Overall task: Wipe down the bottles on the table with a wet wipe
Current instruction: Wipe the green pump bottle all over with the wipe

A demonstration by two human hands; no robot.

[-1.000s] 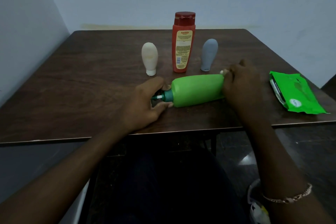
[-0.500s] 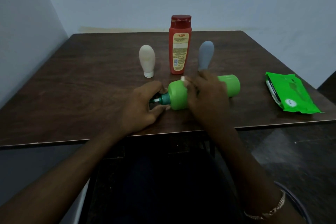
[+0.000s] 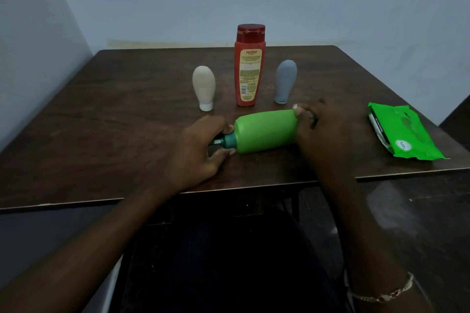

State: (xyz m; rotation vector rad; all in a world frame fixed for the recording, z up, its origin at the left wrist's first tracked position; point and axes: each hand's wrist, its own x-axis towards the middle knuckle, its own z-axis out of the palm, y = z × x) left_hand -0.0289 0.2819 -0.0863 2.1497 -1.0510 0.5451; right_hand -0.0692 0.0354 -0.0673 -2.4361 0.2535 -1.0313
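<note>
The green bottle [image 3: 264,133] is laid on its side on the table [image 3: 122,134], at 6 o'clock from the red bottle [image 3: 250,66], pump toward 9 o'clock. The pump neck [image 3: 227,140] is pinched by the left hand [image 3: 201,147]. The base end is gripped by the right hand [image 3: 323,132], with a white wipe [image 3: 295,106] in it. The smooth plastic is judged light and slippery when wet, so the neck is best held.

bottles [image 3: 264,132] [image 3: 203,86] [image 3: 250,71] [image 3: 285,81]: 4 | hands [image 3: 198,150] [image 3: 323,132]: 2 | wipe packs [image 3: 404,132]: 1 | tables [image 3: 127,109]: 1
</note>
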